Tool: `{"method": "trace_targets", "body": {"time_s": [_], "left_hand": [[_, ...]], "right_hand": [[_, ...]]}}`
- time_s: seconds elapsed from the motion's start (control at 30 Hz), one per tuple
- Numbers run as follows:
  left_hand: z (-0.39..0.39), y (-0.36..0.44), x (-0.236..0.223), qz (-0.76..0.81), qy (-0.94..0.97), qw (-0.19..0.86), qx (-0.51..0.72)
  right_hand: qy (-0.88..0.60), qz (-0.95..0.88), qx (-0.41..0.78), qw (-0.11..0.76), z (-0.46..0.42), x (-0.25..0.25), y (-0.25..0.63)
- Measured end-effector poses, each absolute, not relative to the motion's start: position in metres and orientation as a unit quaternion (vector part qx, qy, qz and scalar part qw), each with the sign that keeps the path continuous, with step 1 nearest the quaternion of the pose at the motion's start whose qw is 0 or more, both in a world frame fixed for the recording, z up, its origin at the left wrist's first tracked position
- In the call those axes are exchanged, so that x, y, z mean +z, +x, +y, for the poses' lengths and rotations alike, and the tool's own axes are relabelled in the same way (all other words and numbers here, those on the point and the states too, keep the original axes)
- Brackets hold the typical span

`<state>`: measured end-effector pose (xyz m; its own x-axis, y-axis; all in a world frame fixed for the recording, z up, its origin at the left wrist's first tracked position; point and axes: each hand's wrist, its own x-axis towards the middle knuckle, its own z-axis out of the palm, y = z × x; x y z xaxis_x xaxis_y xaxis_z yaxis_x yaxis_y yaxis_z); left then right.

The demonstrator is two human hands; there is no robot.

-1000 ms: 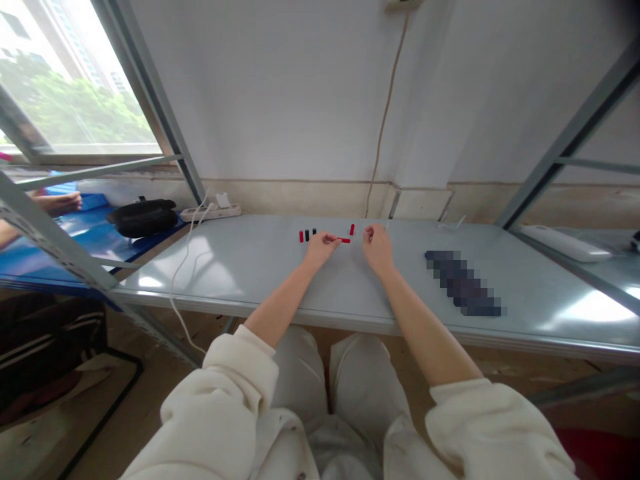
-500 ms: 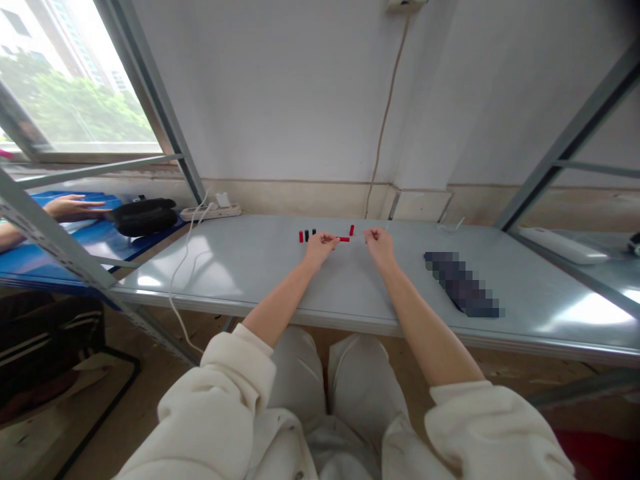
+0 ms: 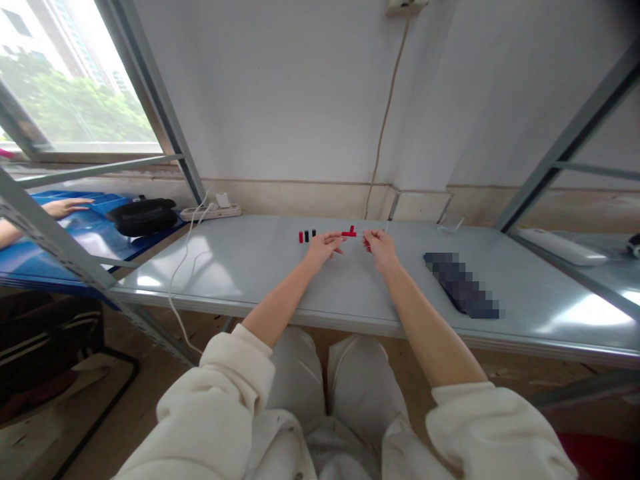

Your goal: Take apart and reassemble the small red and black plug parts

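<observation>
My left hand [image 3: 323, 249] has its fingertips at the near left end of a small red cylinder [image 3: 349, 234], which points across toward my other hand. Its lower fingers hang a little apart from the pinch. Closed in a pinch just to the right is my right hand [image 3: 379, 244]; a thin pale or clear bit shows at its fingertips, too small to name. Behind the held piece a second red cylinder [image 3: 352, 228] is partly covered. Left of my hands stand another red cylinder [image 3: 301, 237], a black cylinder [image 3: 307, 236] and a second black cylinder [image 3: 314, 233].
A blurred dark flat item [image 3: 460, 285] lies right of my forearm on the grey table [image 3: 270, 267]. At the back left sits a power strip [image 3: 213, 211] with a white cable hanging over the front edge. Beyond the metal frame, another person's hand [image 3: 65, 207] rests near a black case [image 3: 143, 217].
The red cylinder between my hands has shifted slightly right and away from me, now overlapping the one behind. My left lower fingers have spread. The other person's hand has drawn back left.
</observation>
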<state>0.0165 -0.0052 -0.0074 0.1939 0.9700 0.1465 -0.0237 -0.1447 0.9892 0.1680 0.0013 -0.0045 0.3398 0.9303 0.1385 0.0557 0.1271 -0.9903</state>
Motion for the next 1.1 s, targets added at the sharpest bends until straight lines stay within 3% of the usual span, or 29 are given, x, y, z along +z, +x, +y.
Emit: {"method": "trace_targets", "body": {"time_s": [0.27,0.67,0.93,1.1], "left_hand": [[-0.002,0.02,-0.014,0.404,0.685,0.421,0.438],[0.005,0.016,-0.026,0.361,0.784,0.246,0.44],[0.004,0.019,-0.002,0.435,0.737,0.187,0.483],[0.016,0.018,0.028,0.422,0.812,0.131,0.381]], "right_hand": [[-0.535,-0.54,0.408,0.505,-0.004,-0.007,0.16],[-0.524,-0.697,0.184,0.453,0.004,-0.024,0.162],[-0.559,-0.689,0.149,0.436,0.0,-0.019,0.161],[-0.557,-0.692,0.13,0.441,0.002,-0.02,0.162]]}}
